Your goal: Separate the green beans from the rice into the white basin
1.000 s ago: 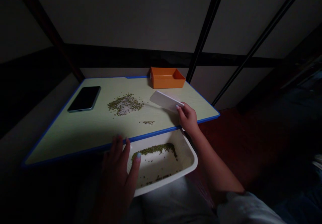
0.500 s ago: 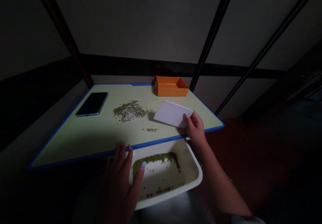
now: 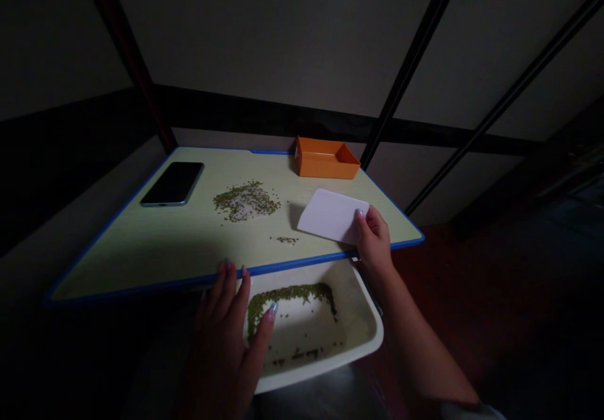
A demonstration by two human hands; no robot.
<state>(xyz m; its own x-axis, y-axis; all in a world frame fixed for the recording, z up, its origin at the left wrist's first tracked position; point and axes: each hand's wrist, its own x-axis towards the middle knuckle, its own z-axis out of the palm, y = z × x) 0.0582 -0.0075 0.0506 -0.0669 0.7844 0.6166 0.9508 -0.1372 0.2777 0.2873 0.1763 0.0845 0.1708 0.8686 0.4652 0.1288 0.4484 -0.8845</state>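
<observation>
My right hand (image 3: 375, 237) pinches the right end of a flat white plastic scraper (image 3: 330, 214), thumb on top. The scraper is tilted above the table, right of a small patch of beans (image 3: 285, 240). Further left lies a larger pile of green beans mixed with whitish grains (image 3: 246, 201). Below the table's front edge is a white basin (image 3: 368, 344) with green beans along its far and left sides and darker bits near its front. My left hand (image 3: 231, 325) grips the basin's left rim, its thumb inside and its fingertips by the table edge.
The pale table (image 3: 141, 244) has a blue edge. A black phone (image 3: 173, 184) lies at its left, and an orange box (image 3: 328, 167) stands at the back right. Dark panelled walls (image 3: 264, 42) rise behind the table.
The view has shifted slightly. My right hand and the scraper have moved a little to the right, away from the small bean patch. My left hand stays at the basin.
</observation>
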